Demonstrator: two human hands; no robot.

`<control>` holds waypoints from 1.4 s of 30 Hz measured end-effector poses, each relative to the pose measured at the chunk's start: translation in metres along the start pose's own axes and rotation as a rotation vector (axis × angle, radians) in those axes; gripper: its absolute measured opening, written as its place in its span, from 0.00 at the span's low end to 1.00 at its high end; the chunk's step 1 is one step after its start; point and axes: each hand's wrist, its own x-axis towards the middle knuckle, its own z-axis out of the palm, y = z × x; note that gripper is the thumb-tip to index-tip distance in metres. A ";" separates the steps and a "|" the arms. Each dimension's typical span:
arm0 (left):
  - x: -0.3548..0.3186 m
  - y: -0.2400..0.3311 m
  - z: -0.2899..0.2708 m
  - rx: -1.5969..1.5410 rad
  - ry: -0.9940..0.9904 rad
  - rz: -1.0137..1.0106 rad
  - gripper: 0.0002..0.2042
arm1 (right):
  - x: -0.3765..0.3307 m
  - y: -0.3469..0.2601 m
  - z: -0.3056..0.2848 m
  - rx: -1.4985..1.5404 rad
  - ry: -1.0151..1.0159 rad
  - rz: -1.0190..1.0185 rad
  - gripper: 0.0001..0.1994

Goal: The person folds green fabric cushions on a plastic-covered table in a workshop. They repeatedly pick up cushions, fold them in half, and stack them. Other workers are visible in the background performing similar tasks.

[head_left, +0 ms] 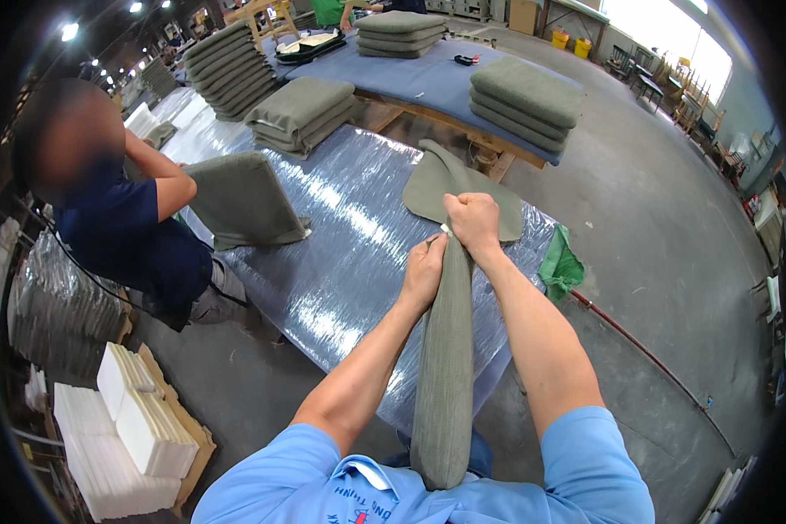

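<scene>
Gripping green cushion cover (445,349), left hand (424,272), right hand (473,222), white foam blocks (140,419) lower left

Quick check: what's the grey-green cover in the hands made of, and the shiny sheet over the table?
Cushion cover: looks like woven upholstery fabric, matte grey-green with a soft nap, gripped by the left hand and right hand. Table sheet: probably clear plastic film; it is glossy, wrinkled and throws bright glare streaks.

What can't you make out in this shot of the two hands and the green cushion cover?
Head view only:
- Cushion cover: its opening is hidden inside the left hand and right hand.
- Its lower end is hidden against the blue shirt.
- Co-worker's hands: behind the cushion.
- Small tool on the far table: too small to identify.
</scene>
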 end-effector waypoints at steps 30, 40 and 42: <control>0.052 0.014 -0.024 0.468 0.308 0.383 0.24 | -0.061 0.013 0.006 0.820 -0.237 0.261 0.17; 0.098 0.011 -0.016 0.655 0.162 0.586 0.27 | -0.053 0.024 0.001 0.524 -0.160 0.201 0.17; 0.098 0.006 -0.011 0.617 0.126 0.440 0.28 | -0.049 0.023 -0.003 0.511 -0.148 0.198 0.17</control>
